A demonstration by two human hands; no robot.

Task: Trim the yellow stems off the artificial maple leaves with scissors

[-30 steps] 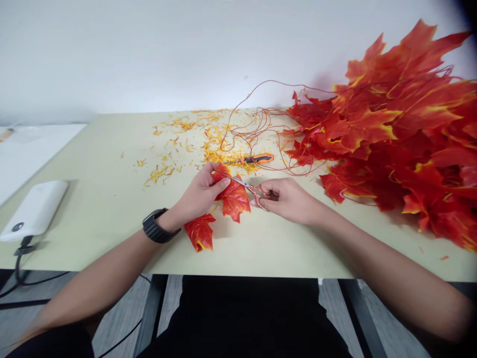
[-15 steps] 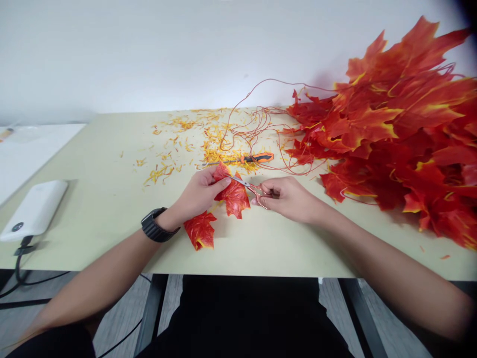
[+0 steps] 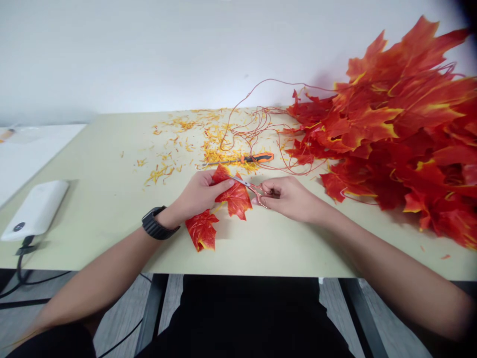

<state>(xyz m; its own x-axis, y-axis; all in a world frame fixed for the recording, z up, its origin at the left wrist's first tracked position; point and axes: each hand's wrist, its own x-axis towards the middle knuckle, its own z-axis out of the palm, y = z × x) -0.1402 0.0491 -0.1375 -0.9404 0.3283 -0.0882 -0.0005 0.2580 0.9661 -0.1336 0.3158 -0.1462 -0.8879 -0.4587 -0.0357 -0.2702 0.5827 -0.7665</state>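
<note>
Between the thumb and fingers of my left hand (image 3: 204, 191) is a red artificial maple leaf (image 3: 239, 201) with yellow edges. A second red leaf (image 3: 201, 229) hangs or lies just below that hand; whether the two are joined I cannot tell. My right hand (image 3: 288, 196) is closed round the handles of small scissors (image 3: 257, 189) with copper-coloured loops. Their blades point left and meet the upper edge of the held leaf. Behind my hands lies a screwdriver (image 3: 257, 158) with an orange and black handle.
A large heap of red maple leaves (image 3: 402, 144) fills the right side of the table (image 3: 112, 209). Thin red wire (image 3: 257, 124) loops out from it. Yellow clippings (image 3: 182, 124) are strewn towards the wall. At the left stands a white power bank (image 3: 37, 209) with a black cable.
The held leaf has tilted a little and shifted slightly right and down with my left hand. The scissors have barely moved.
</note>
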